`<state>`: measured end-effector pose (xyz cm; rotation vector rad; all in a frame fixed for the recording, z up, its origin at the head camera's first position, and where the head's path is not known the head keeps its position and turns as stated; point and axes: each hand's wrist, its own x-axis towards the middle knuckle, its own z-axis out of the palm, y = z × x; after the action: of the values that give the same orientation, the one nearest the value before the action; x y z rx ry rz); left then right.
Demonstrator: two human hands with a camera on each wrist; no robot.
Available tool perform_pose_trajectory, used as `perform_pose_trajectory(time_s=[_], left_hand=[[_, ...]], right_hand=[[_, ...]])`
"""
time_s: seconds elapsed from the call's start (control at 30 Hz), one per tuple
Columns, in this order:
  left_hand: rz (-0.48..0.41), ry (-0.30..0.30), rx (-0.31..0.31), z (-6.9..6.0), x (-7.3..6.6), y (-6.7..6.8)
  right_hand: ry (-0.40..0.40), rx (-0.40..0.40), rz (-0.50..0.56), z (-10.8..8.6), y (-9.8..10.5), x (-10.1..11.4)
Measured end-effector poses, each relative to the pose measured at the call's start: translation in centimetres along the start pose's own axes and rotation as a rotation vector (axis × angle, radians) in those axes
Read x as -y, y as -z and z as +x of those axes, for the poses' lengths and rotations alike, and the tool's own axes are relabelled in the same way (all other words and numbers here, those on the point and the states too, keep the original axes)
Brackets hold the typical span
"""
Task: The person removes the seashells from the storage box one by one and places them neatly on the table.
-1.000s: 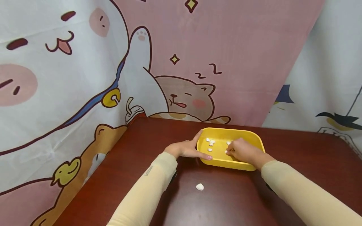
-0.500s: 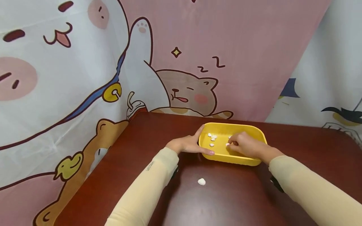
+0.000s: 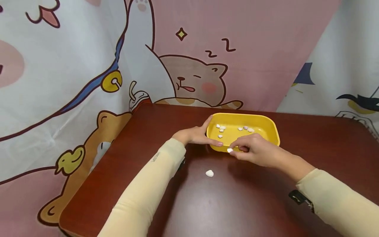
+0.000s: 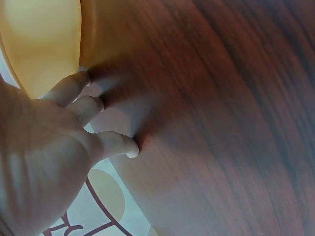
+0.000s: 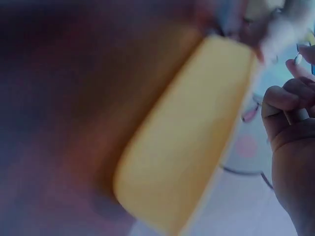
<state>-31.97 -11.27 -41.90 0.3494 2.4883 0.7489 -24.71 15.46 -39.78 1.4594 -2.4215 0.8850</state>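
Note:
A yellow plastic tray stands on the table, also seen in the left wrist view and blurred in the right wrist view. My left hand spans its left end, thumb along the front rim and straight fingers spread toward the back corner. Just outside the front rim, my right hand pinches a small white seashell between thumb and forefinger. Inside the tray lie several small pale seashells, some at the left and a group with a purplish seashell near the middle. Another white seashell rests on the table in front.
The dark red wooden table meets a printed cartoon cloth along its back and left sides. At the left front, the table's rounded corner shows.
My right hand has lifted a seashell out of the tray and moved left and toward me, past the front rim. My left hand stays at the tray's end. The head view has tilted.

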Motion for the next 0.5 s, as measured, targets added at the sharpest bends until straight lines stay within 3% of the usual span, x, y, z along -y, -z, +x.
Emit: perform_pose_trajectory(time_s=[0.27, 0.5], left_hand=[[-0.022, -0.012, 0.010, -0.2, -0.1, 0.5], [-0.014, -0.009, -0.003, -0.4, 0.1, 0.3]], right_hand=[[-0.093, 0.216, 0.076, -1.4, -4.4, 0.9], [-0.111, 0.263, 0.046, -1.4, -6.4, 1.0]])
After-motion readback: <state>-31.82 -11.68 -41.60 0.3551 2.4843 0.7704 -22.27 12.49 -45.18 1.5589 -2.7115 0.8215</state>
